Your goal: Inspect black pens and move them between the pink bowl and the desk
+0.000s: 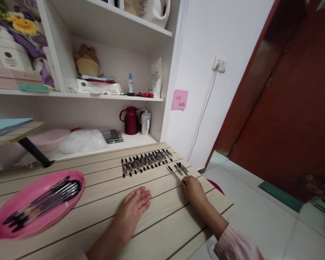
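My left hand (132,211) lies flat and open on the striped wooden table (162,231), palm down, holding nothing. My right hand (193,189) rests near the table's right edge with its fingers curled around the near end of a thin pen part (173,173). Beside it lie a few loose pen pieces (181,168). A row of several black pen caps (144,161) is lined up just beyond both hands. At the left, a pink oval tray (8,225) holds several black pens (44,202).
Shelves behind the table carry a red jug (130,120), a small bottle (145,122), a white plastic bag (82,141), boxes and a pink lidded container (47,139). A pink sticky note (180,99) is on the wall. A red door (292,108) stands at the right.
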`<state>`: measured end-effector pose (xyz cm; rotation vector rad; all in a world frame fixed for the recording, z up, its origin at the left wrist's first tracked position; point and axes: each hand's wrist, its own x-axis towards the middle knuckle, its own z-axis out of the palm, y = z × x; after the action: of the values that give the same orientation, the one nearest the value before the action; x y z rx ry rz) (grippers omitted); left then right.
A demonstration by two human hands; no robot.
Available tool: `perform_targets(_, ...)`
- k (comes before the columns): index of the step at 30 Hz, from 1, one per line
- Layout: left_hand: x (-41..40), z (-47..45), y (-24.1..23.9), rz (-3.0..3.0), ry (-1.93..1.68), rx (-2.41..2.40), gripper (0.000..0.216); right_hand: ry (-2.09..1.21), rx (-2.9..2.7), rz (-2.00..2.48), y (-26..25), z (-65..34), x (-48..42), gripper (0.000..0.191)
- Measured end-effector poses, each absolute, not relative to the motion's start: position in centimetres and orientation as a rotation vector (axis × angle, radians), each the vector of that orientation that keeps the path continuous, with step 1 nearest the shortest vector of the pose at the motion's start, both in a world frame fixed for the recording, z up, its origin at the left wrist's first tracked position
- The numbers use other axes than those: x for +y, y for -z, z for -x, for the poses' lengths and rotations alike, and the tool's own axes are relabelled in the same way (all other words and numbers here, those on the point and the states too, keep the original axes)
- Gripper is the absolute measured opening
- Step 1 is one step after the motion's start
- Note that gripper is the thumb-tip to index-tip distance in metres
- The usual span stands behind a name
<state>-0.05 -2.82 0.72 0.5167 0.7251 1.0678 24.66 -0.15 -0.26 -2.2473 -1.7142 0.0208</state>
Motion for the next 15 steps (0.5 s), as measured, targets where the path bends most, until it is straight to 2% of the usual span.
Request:
perform_targets(7, -2.89, -0.04, -1.02, -0.549, -1.047, 0.757, 0.022, 0.003, -1.676, 2.352, 0.88, -25.36, 0.41, 0.027)
perform_targets(15, -2.70, -0.01, -0.61, -0.577, -1.046, 0.750, 0.022, 0.013, -1.634, 2.364, 1.05, -25.85, 0.93, 0.022)
